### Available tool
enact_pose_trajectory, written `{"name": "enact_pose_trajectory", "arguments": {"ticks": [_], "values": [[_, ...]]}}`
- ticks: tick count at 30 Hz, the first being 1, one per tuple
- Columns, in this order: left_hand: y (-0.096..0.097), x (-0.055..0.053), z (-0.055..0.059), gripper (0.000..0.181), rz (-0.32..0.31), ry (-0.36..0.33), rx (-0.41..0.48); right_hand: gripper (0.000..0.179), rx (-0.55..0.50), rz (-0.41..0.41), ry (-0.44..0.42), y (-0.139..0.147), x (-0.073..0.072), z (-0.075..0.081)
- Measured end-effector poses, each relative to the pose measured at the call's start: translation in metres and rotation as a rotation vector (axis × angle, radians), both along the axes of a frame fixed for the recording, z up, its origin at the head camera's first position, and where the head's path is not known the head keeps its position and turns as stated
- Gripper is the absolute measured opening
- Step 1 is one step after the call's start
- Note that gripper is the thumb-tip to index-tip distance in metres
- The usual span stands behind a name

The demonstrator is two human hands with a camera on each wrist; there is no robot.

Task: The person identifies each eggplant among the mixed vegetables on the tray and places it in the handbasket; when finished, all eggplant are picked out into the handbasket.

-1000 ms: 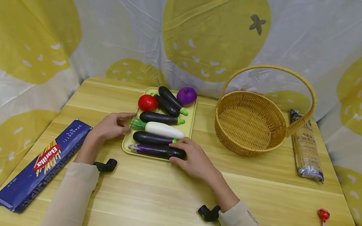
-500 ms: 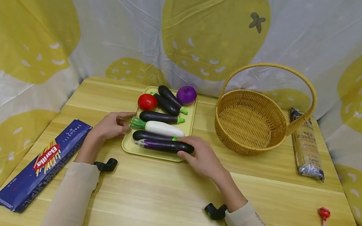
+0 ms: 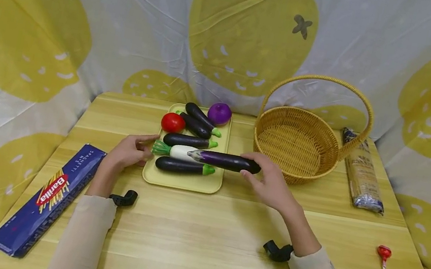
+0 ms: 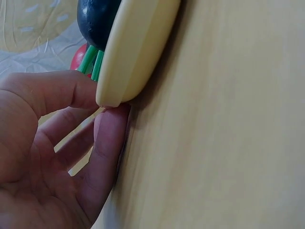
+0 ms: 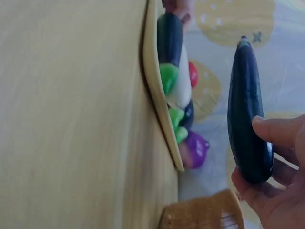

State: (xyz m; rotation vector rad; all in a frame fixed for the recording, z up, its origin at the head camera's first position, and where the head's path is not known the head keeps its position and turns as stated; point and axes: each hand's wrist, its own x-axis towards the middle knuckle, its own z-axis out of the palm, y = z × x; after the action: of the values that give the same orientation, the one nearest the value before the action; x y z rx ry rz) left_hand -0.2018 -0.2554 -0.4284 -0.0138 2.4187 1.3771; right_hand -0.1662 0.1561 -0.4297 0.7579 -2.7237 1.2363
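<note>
In the head view my right hand (image 3: 269,182) grips a long purple eggplant (image 3: 224,160) by its thick end. The eggplant is raised over the right side of a yellow tray (image 3: 181,182), and its pale-streaked tip overlaps a white radish (image 3: 182,151) with green stalks. The right wrist view shows thumb and fingers round the dark eggplant (image 5: 245,105), well off the table. At the tray's left edge my left hand (image 3: 128,152) pinches the rim (image 4: 112,90) between finger and thumb. Several dark eggplants, one of them (image 3: 181,166) near the front, lie on the tray.
A red tomato (image 3: 173,122) and a purple onion-like ball (image 3: 219,113) lie at the tray's back. Right of it stands a wicker basket (image 3: 291,170) with a tall handle. A noodle packet (image 3: 363,180), a lollipop (image 3: 384,253) and a blue spaghetti box (image 3: 49,201) flank the table.
My right hand has lifted the purple eggplant from the tray's front and carried it up and to the right. The left hand has stayed at the rim.
</note>
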Motion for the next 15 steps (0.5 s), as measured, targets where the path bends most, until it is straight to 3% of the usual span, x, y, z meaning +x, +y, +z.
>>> {"name": "enact_pose_trajectory", "arguments": {"ticks": [6, 15], "values": [[-0.001, -0.001, -0.002, 0.068, 0.022, -0.011, -0.017, 0.040, 0.006, -0.080, -0.001, 0.028, -0.007, 0.010], [-0.016, -0.016, -0.038, 0.069, 0.033, 0.010, -0.005, 0.041, 0.018, -0.221, 0.048, 0.078, -0.031, 0.015]]}}
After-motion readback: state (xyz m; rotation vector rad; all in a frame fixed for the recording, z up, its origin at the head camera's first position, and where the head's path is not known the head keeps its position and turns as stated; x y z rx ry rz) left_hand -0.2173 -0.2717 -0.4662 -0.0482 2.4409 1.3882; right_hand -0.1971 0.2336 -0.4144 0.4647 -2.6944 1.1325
